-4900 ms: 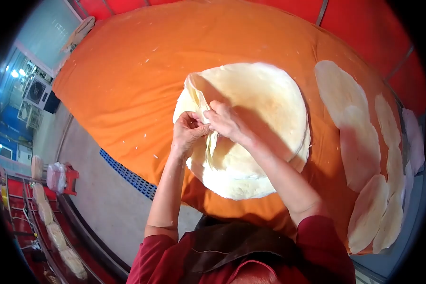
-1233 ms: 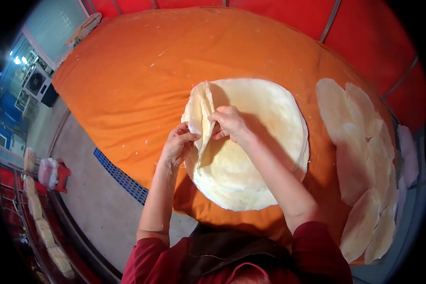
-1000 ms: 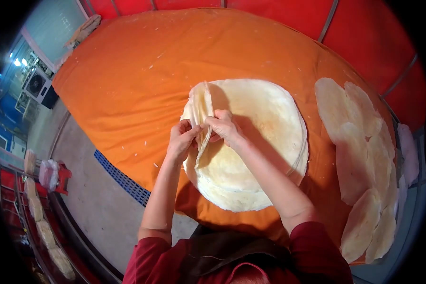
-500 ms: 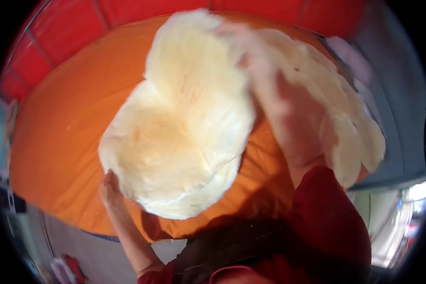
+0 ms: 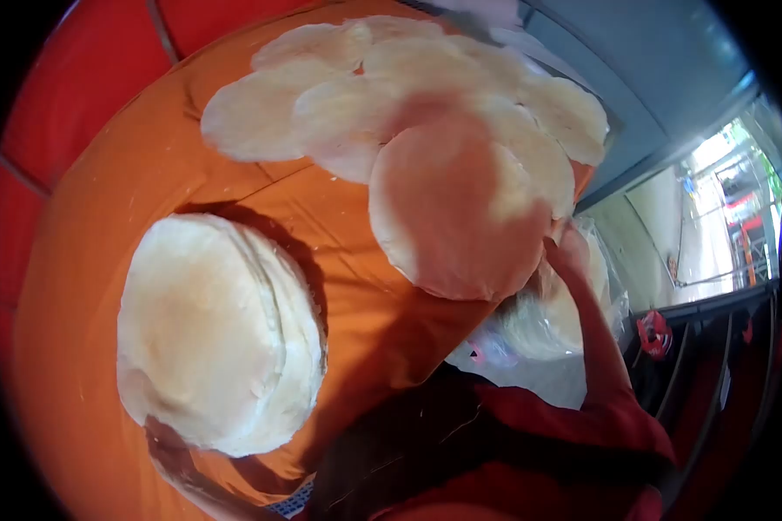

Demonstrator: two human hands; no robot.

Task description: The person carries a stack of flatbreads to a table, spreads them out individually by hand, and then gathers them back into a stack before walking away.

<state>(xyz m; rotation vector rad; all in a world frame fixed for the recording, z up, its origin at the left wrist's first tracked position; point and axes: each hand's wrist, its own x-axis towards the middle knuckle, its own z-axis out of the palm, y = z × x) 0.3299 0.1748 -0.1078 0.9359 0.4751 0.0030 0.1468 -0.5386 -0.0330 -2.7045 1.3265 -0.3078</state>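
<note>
A thick stack of pale round flatbreads (image 5: 217, 330) lies on the orange cloth (image 5: 104, 200) at the left. One thin round sheet (image 5: 456, 208) hangs over the cloth's right part. My right hand (image 5: 569, 252) grips that sheet at its right edge. The sheet overlaps several others spread out beyond it (image 5: 321, 87). My left hand (image 5: 169, 443) is blurred and sits at the near edge of the stack, partly hidden under it.
The cloth-covered table ends just right of the thin sheet. Below that edge lies a clear plastic bag of flatbreads (image 5: 539, 326). Red wall panels (image 5: 52, 78) stand at the left. A grey wall and a bright street show at the upper right.
The top sheet has been peeled off the stack and carried right over the spread sheets. My view has swung right with it. My left hand stays by the stack.
</note>
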